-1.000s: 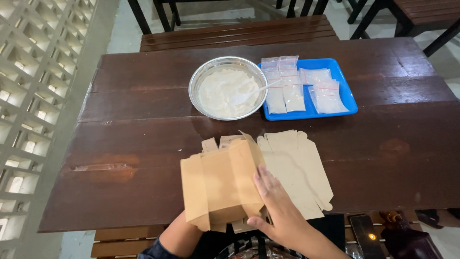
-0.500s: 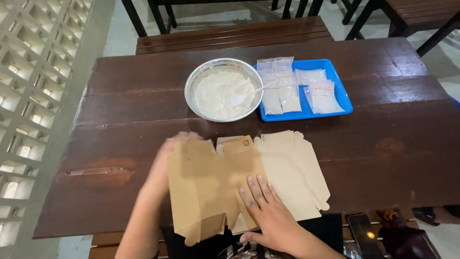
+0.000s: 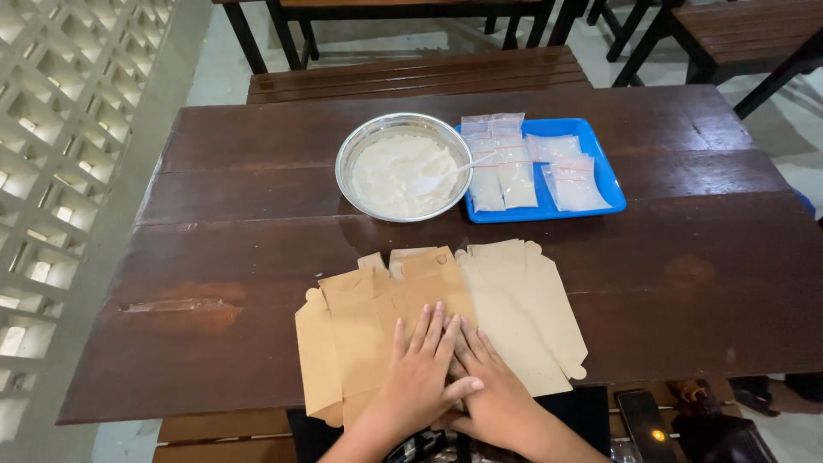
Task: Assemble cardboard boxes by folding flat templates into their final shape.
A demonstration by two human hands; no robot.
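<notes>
A flattened brown cardboard box (image 3: 360, 326) lies on the near edge of a dark wooden table (image 3: 214, 249). My left hand (image 3: 417, 373) presses flat on the cardboard, fingers spread. Beside it my right hand (image 3: 490, 387) also lies flat, its fingers partly under the left hand. A second flat cardboard sheet (image 3: 523, 313) lies just to the right, partly under the first. Neither hand grips anything.
A metal bowl (image 3: 403, 167) of white powder with a white spoon stands at the middle back. A blue tray (image 3: 610, 184) holding several clear bags of white powder sits to its right. Benches stand beyond the table. A phone (image 3: 641, 420) lies below the table's near edge.
The box, held half-folded upright a second ago, has been laid down and flattened. Both hands now press on it.
</notes>
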